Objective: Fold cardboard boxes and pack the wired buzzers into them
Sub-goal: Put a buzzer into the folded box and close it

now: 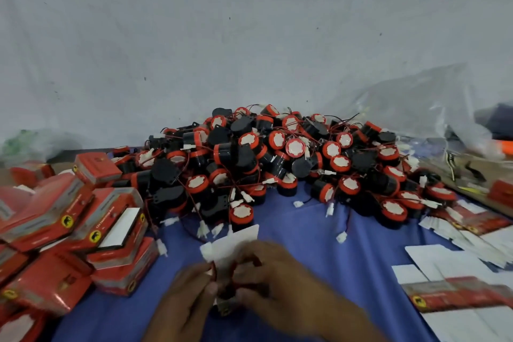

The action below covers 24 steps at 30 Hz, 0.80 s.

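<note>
Down near the front of the blue cloth [319, 244], both hands met round one small box [229, 254], its white flap [245, 233] standing beyond the fingers. The left hand [188, 294] pinched its left side; the right hand [277, 272] curled over its right, blurred. Just beyond lay the heap of wired buzzers [277, 158], folded boxes [69, 228] left, flat blanks [458, 294] right.

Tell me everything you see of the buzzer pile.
The buzzer pile is a loose heap of round black bodies with red rims and white faces, lying at all angles. Thin red and black wires with white plugs tangle through it. It sits on the blue cloth by the pale wall, reaching the red boxes leftward.
</note>
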Available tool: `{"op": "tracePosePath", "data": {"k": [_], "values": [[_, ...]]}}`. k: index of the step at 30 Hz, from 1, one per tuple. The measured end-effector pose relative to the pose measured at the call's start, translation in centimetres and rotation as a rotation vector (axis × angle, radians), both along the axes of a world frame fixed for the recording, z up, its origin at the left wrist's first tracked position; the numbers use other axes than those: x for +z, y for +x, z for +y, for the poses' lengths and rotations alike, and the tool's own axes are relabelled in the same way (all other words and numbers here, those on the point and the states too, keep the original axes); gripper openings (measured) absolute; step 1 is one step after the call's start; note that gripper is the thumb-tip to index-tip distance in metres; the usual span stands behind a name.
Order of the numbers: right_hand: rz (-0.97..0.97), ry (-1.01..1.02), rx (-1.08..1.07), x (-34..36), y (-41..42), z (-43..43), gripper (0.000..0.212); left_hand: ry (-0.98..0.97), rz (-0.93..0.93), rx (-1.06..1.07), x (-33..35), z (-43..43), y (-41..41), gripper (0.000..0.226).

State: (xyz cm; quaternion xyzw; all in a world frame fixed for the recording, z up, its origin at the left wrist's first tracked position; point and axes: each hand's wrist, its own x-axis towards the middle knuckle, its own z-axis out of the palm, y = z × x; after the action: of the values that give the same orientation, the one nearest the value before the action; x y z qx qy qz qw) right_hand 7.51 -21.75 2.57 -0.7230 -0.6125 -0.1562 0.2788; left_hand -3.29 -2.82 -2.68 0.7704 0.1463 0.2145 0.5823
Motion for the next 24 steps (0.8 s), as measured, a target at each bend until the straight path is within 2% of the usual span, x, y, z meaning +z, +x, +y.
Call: {"op": "tracePosePath", "data": {"k": [1, 2, 3, 5, 6, 7, 9, 11, 13, 15, 17, 20, 24], "values": [[0.1, 0.001, 0.002, 0.0, 0.2, 0.1, 0.017, 0.001, -0.027, -0.163, 0.5, 0.1, 0.6, 0.022], [0.177, -0.023, -0.033, 0.6, -0.2, 0.3, 0.021, -0.048, -0.041, -0.22, 1.2, -0.1, 0.7, 0.018], [0.247, -0.022, -0.053, 0.8, -0.4, 0.6, 0.026, 0.045, -0.014, -0.285, 1.8, -0.2, 0.7, 0.018], [0.387, 0.003, -0.133, 1.2, -1.1, 0.8, 0.026, 0.224, -0.009, -0.249, 1.9, -0.1, 0.7, 0.028], [0.471, 0.042, -0.171, 1.2, -1.2, 0.9, 0.022, 0.234, -0.013, -0.239, 1.5, 0.0, 0.6, 0.037], [0.532, 0.082, -0.197, 1.3, -1.3, 0.8, 0.02, 0.304, -0.011, -0.273, 1.3, -0.2, 0.5, 0.036], [0.579, 0.147, -0.244, 1.1, -1.4, 0.8, 0.019, 0.452, 0.064, -0.289, 1.8, -0.2, 0.2, 0.009], [0.553, 0.179, -0.264, 1.2, -1.5, 0.6, 0.017, 0.478, 0.105, -0.265, 2.0, -0.1, 0.2, 0.011], [0.49, 0.183, -0.259, 1.3, -1.5, 0.5, 0.012, 0.395, 0.136, -0.248, 2.2, -0.2, 0.5, 0.011], [0.381, 0.144, -0.229, 1.2, -1.6, 0.5, 0.008, 0.335, 0.112, -0.177, 2.7, -0.8, 0.4, 0.03], [0.265, 0.078, -0.207, 1.1, -1.8, 0.8, 0.007, 0.171, 0.062, -0.066, 2.8, -1.0, 0.5, 0.045], [0.195, -0.015, -0.133, 0.6, -2.4, 1.4, 0.011, -0.001, -0.011, 0.12, 2.3, -1.4, 0.7, 0.037], [0.2, -0.031, -0.115, 0.8, -3.1, 1.8, 0.02, -0.091, -0.017, 0.107, 1.9, -1.3, 0.7, 0.067]]}}
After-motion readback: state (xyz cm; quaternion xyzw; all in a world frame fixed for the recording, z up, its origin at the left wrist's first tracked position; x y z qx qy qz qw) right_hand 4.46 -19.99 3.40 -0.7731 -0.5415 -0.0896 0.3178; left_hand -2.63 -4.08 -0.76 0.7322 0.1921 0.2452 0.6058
